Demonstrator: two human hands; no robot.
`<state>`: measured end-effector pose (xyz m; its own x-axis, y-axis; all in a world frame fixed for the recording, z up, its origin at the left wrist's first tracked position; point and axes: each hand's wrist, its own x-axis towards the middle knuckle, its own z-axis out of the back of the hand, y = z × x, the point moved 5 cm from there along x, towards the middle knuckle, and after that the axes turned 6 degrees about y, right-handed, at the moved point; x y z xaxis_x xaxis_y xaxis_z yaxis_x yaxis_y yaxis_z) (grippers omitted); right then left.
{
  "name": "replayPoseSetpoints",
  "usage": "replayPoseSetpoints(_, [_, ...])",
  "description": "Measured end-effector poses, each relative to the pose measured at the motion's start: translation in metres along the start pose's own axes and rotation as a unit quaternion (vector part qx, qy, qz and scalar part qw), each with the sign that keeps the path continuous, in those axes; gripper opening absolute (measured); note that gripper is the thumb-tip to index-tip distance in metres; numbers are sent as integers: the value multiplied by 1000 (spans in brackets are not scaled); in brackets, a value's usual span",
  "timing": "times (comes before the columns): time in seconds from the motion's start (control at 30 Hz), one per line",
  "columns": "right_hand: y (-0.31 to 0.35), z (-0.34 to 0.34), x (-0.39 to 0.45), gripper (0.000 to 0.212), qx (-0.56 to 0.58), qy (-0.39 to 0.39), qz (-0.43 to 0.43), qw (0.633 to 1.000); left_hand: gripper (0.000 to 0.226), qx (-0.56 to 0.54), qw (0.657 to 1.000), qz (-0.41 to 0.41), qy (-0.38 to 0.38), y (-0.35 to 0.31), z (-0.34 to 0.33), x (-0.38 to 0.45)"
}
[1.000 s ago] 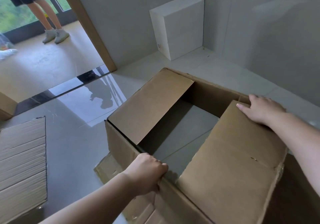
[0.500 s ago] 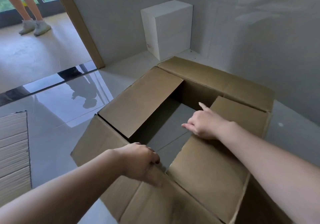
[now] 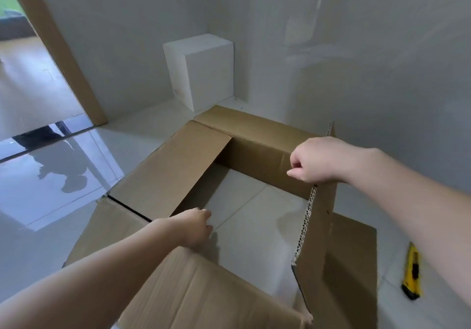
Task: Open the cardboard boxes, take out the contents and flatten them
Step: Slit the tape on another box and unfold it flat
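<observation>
Cardboard box (image 3: 257,147) on floor, bottomless, tiles showing through | right hand (image 3: 316,160) pinches upright right flap (image 3: 316,229), long edge running toward viewer | left hand (image 3: 196,229) curled over near wall, nearer the body | judged: fold flap outward.

I have a single view, from the wide-angle camera worn on the person's head. It looks forward and steeply down, so both forearms enter from the bottom edge and reach away from the lens. The left hand (image 3: 195,226) and right hand (image 3: 314,160) sit near the middle, close to the camera, over the cardboard box (image 3: 163,175) on the floor. Beyond it the view takes in a white block (image 3: 204,73) in the wall corner. Straight lines bend toward the edges, probably lens distortion. No second view exists, so nothing overlaps.
</observation>
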<state>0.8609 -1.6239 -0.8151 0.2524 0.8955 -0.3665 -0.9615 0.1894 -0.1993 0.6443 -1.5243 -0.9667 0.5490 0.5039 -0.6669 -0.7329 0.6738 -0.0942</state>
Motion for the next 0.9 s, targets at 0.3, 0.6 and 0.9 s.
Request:
replayPoseSetpoints(0.3, [-60, -52, -8, 17, -15, 147, -129, 980, 44, 22, 982, 26, -184, 26, 28, 4])
replayPoseSetpoints(0.6, [-107, -59, 4, 52, -75, 87, -292, 949, 45, 71, 876, 86, -469, 101, 98, -45])
replayPoseSetpoints(0.9, [-152, -70, -6, 68, 67, 29, -443, 893, 73, -299, 776, 309, -461, 209, 78, -68])
